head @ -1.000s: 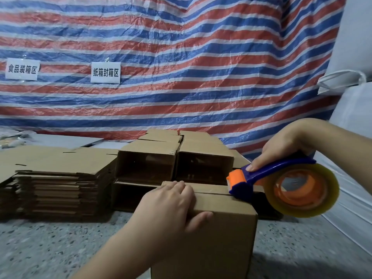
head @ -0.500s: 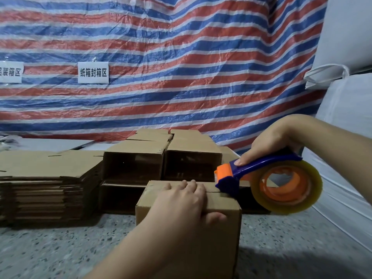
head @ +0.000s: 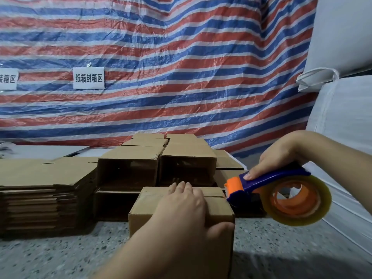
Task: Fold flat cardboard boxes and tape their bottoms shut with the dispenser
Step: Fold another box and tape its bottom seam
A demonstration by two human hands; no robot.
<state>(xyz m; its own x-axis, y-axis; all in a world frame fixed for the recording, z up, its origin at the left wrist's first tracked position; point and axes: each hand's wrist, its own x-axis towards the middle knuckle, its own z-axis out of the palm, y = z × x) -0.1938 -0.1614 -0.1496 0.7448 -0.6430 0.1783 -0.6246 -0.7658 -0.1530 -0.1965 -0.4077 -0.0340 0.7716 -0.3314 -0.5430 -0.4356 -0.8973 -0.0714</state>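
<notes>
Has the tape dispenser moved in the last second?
Yes, the tape dispenser shifted slightly right: its orange head now sits just past the far right corner of the folded box, not over it.

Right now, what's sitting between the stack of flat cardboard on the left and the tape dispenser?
In the head view, the box being taped with the left hand pressing its top, and behind it the folded open boxes, lie between the flat stack and the dispenser.

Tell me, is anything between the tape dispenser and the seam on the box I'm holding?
Only the left hand, lying flat across the box top over the seam. The tape dispenser, gripped by the right hand, sits at the box's right edge.
</notes>
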